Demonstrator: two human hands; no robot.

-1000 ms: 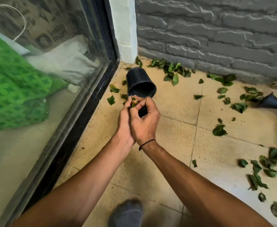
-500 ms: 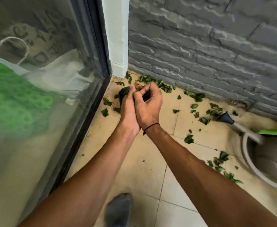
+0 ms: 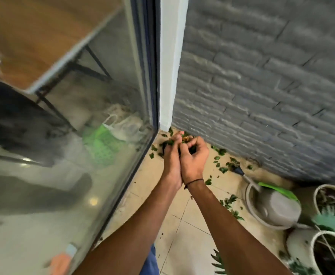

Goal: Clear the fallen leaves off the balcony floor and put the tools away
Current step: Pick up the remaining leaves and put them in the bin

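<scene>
While cupped together at 12 o'clock, left hand (image 3: pixel 171 153) and right hand (image 3: pixel 193 157) curl fingers round a wad of leaves (image 3: pixel 185 138). More scattered on floor (image 3: pixel 190 221) toward 2 o'clock. Light, limp, likely crumbly; best scooped from beneath, palms sealed, no squeezing.

grey brick wall (image 3: pixel 261 86), glass door (image 3: pixel 63 135), potted plants (image 3: pixel 329 253)

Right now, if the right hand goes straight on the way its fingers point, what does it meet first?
Probably the grey brick wall near the corner, above the fallen leaves. The right hand holds leaves and points there; depth is unclear.
</scene>
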